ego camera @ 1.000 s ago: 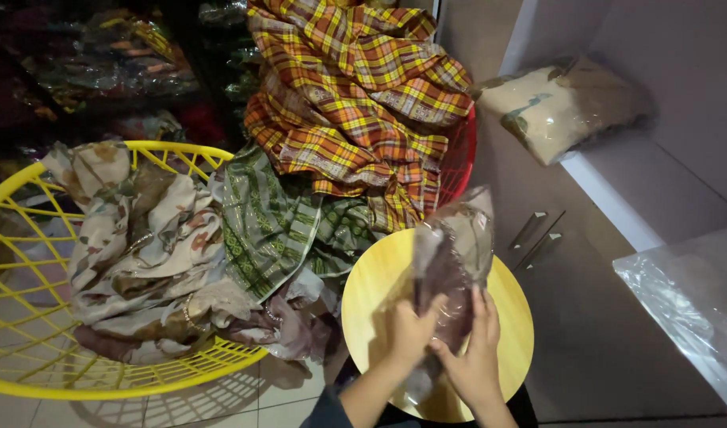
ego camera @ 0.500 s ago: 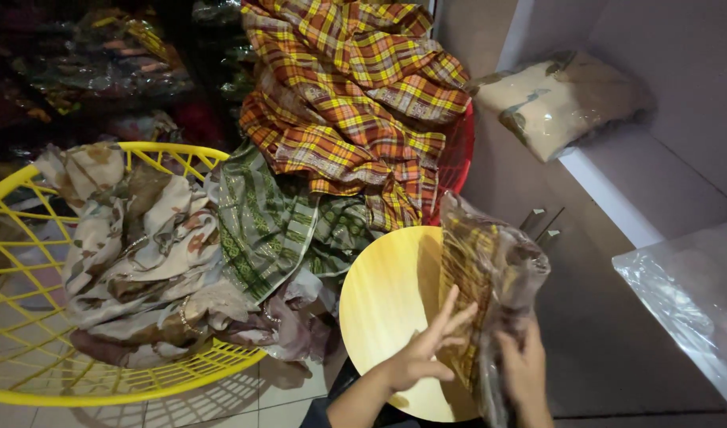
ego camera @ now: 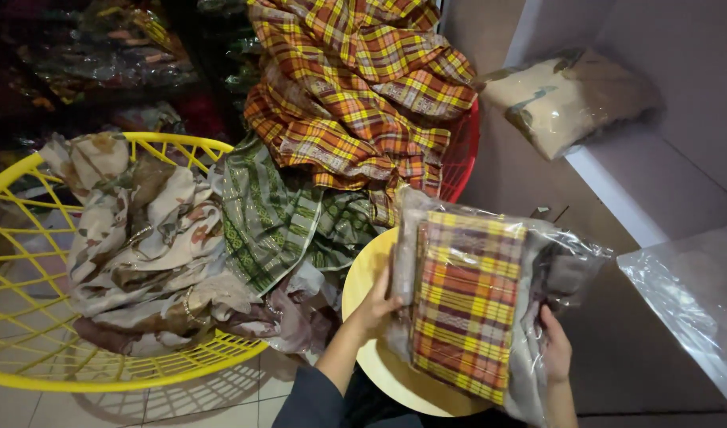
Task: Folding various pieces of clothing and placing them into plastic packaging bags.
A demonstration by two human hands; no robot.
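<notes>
Folded plaid cloth (ego camera: 466, 305) in its clear bag (ego camera: 566, 273) had been turned flat, gripped by left hand (ego camera: 377, 301) and right hand (ego camera: 555, 349), fingers curled on its edges; patterned fabrics (ego camera: 141, 238) filled the yellow basket (ego camera: 30, 357).

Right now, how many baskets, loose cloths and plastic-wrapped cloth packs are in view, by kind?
Baskets: 2, the yellow basket and the red basket
Loose cloths: 3, the plaid cloth, green cloth and floral cloth
Wrapped packs: 2, the held plaid pack and the beige pack
Total: 7

Looks like a cloth shop's back corner: heaped plaid cloth (ego camera: 355, 87), a yellow basket (ego camera: 30, 372) of fabric, bagged cloth (ego camera: 566, 99) on a ledge.
</notes>
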